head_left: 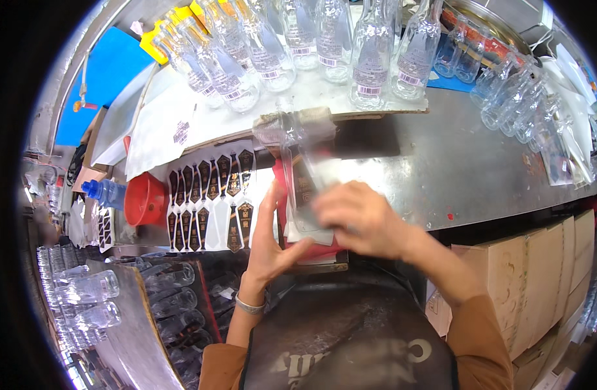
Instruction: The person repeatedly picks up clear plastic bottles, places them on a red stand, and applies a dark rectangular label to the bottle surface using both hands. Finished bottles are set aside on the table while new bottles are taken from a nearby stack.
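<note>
A clear glass bottle (287, 146) lies in front of me, its neck resting on a cloth-wrapped support (321, 123). A dark label (304, 183) with gold print shows on its body. Close along the bottle's left side is my left hand (267, 244), fingers stretched forward and thumb apart, gripping nothing that I can see. My right hand (363, 218), blurred by motion, is curled over the bottle's base end. Something greyish shows beneath its fingers, too smeared to name. Red cloth (324, 250) and a white pad lie under the bottle.
A sheet of dark labels (211, 201) lies left of the bottle, beside a red plastic cup (146, 200). Several upright bottles (370, 71) stand on a white board (159, 127) at the back. Cardboard boxes (529, 279) are at right; a bottle crate (175, 305) sits lower left.
</note>
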The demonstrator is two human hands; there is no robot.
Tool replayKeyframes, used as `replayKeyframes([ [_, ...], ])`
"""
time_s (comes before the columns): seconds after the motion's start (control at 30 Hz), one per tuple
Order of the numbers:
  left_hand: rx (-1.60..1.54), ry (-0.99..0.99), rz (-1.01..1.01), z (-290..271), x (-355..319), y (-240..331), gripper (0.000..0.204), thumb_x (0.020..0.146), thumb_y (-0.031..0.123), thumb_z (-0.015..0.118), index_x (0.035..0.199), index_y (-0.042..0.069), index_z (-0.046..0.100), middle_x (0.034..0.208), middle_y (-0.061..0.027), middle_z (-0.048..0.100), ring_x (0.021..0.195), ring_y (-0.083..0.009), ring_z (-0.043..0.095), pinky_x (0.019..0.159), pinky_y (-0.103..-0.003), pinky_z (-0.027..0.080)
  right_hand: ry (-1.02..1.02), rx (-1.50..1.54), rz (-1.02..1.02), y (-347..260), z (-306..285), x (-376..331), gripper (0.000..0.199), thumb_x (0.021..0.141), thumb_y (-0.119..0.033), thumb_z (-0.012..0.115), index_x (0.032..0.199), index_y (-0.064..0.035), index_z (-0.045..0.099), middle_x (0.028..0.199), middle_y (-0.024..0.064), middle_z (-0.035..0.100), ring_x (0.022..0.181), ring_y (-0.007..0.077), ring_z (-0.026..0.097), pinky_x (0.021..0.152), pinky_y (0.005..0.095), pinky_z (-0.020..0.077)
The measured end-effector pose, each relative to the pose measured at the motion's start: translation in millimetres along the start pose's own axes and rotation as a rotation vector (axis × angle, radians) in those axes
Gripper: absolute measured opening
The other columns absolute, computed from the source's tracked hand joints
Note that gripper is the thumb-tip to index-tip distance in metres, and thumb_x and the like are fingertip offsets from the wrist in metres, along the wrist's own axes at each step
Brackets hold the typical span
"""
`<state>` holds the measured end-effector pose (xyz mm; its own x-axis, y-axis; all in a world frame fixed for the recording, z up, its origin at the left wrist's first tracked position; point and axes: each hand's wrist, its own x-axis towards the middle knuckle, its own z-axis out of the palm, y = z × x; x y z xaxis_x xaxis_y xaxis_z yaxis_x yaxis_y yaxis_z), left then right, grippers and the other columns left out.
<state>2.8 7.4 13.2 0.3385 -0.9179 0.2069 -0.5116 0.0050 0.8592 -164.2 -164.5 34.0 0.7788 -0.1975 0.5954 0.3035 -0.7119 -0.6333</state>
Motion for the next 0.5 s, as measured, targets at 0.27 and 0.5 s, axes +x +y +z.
replayKeyframes([
  [0.27, 0.329, 0.092, 0.101, 31.4, 0.1, 7.5, 0.097, 0.074, 0.004, 0.080, 0.156, 0.000, 0.028, 0.158, -0.0298, 0.031, 0.146, -0.0446, 0.034, 0.118, -0.047, 0.035, 0.214, 0.028, 0.403, 12.2, -9.7, 1.0, 0.026, 0.087, -0.006, 0.068, 0.112, 0.0002, 0.068, 0.097, 0.0139, 0.073, 0.086, 0.0252, 0.071, 0.077, 0.0338, 0.0543],
  [0.5, 0.310, 0.103, 0.086, 28.5, -0.3, 5.9, 0.097, 0.071, -0.001, 0.077, 0.155, -0.001, 0.030, 0.157, -0.0291, 0.033, 0.145, -0.0450, 0.035, 0.118, -0.046, 0.035, 0.165, -0.123, 0.208, 27.6, -10.2, 50.4, 0.030, 0.088, -0.004, 0.066, 0.118, 0.0003, 0.067, 0.110, 0.0169, 0.072, 0.097, 0.0315, 0.071, 0.086, 0.0376, 0.0552],
])
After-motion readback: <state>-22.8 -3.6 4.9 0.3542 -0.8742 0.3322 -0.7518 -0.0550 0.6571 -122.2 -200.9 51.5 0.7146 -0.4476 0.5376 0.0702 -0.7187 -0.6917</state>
